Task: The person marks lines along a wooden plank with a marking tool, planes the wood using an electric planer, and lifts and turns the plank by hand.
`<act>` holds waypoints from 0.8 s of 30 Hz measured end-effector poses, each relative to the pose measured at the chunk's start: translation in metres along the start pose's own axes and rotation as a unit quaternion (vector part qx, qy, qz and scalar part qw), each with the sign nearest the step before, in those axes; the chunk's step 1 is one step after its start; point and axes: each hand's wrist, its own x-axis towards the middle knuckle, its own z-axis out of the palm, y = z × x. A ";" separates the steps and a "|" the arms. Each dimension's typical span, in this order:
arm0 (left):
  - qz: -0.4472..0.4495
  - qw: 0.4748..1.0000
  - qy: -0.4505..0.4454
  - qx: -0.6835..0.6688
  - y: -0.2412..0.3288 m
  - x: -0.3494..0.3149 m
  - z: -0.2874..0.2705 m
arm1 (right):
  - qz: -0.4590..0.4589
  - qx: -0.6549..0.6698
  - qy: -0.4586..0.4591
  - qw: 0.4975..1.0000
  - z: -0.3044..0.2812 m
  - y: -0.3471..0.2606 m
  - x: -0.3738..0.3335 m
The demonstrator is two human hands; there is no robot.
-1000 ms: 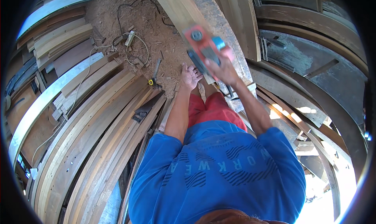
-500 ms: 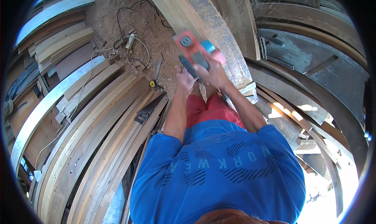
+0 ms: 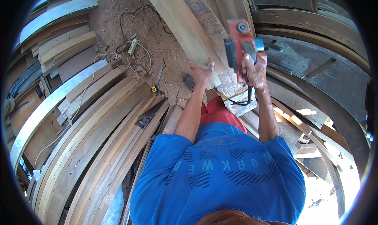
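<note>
My right hand (image 3: 256,72) is closed round the handle of a red electric planer (image 3: 237,39) with a round black knob and a teal part on its side. The planer is held up off the wood, over the right side of the bench (image 3: 233,76), and its black cord hangs down from it. My left hand (image 3: 201,74) grips the near end of a long pale wooden plank (image 3: 182,27), fingers on one edge and thumb on the other. That plank stretches away from me along the bench top.
Long boards (image 3: 90,134) lie stacked on the left, with a hand saw (image 3: 146,116) on them. A yellow tape measure (image 3: 154,89) and a power strip (image 3: 133,46) with cords rest on the shaving-strewn ground (image 3: 106,20). Dark boards (image 3: 311,20) are piled on the right.
My right hand has carried the planer to the right, off the plank. My left hand has moved right and forward and now holds the plank's near end, which has shifted too.
</note>
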 end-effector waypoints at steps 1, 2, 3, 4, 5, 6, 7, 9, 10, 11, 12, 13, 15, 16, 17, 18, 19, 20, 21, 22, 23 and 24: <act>0.022 1.000 0.017 -0.014 -0.012 0.003 0.003 | 0.012 -0.010 0.006 1.000 -0.005 0.004 -0.005; 0.023 1.000 0.017 -0.012 -0.027 0.008 0.007 | 0.031 -0.017 0.007 0.999 -0.011 0.012 -0.009; 0.040 0.999 0.023 -0.013 -0.045 0.014 0.007 | 0.040 -0.030 0.002 0.999 -0.014 0.015 -0.014; 0.060 0.998 0.025 -0.014 -0.053 0.020 0.009 | 0.041 -0.037 0.005 0.998 -0.020 0.024 -0.019; 0.062 0.998 0.023 -0.013 -0.056 0.022 0.009 | 0.042 -0.045 0.009 0.998 -0.026 0.035 -0.025; 0.053 0.994 0.006 -0.098 -0.056 0.023 0.008 | 0.042 -0.051 0.009 0.998 -0.030 0.041 -0.031; 0.043 0.982 -0.010 -0.183 -0.056 0.024 0.007 | 0.042 -0.058 0.009 0.997 -0.033 0.046 -0.037; 0.027 0.981 -0.043 -0.187 -0.050 0.022 0.003 | 0.063 -0.061 -0.001 0.996 -0.038 0.055 -0.049; 0.007 0.978 -0.076 -0.191 -0.046 0.023 0.003 | 0.074 -0.055 -0.008 0.996 -0.042 0.060 -0.053; 0.009 0.979 -0.067 -0.191 -0.056 0.029 -0.001 | 0.082 -0.048 -0.028 0.995 -0.041 0.061 -0.057; -0.011 0.979 -0.042 -0.198 -0.076 0.038 -0.002 | 0.077 -0.047 -0.038 0.995 -0.036 0.063 -0.059; -0.033 0.978 -0.023 -0.205 -0.087 0.043 0.000 | 0.066 -0.040 -0.049 0.996 -0.035 0.068 -0.061; -0.021 0.974 -0.035 -0.224 -0.078 0.039 -0.002 | 0.062 -0.036 -0.053 0.996 -0.037 0.075 -0.065; -0.009 0.969 -0.045 -0.241 -0.072 0.034 -0.005 | 0.059 -0.031 -0.053 0.996 -0.036 0.076 -0.066; -0.012 0.970 -0.044 -0.241 -0.062 0.027 -0.008 | 0.055 -0.025 -0.055 0.997 -0.035 0.076 -0.068; -0.037 0.990 -0.007 -0.133 -0.049 0.020 -0.010 | 0.060 -0.016 -0.055 0.997 -0.034 0.079 -0.068; -0.060 0.998 0.027 -0.025 -0.032 0.014 -0.009 | 0.062 -0.017 -0.051 0.997 -0.036 0.081 -0.069; -0.060 0.998 0.024 -0.025 -0.013 0.006 -0.008 | 0.062 -0.016 -0.051 0.997 -0.036 0.085 -0.069; -0.050 0.998 0.036 0.023 0.007 -0.003 -0.006 | 0.061 -0.015 -0.051 0.997 -0.037 0.086 -0.069; -0.041 0.995 0.049 0.071 0.016 -0.009 -0.006 | 0.062 -0.015 -0.051 0.997 -0.036 0.086 -0.070; -0.042 0.995 0.054 0.071 0.010 -0.005 -0.008 | 0.065 -0.013 -0.047 0.997 -0.032 0.084 -0.069; -0.035 0.997 0.063 0.018 0.000 0.000 -0.008 | 0.069 -0.011 -0.045 0.997 -0.029 0.082 -0.068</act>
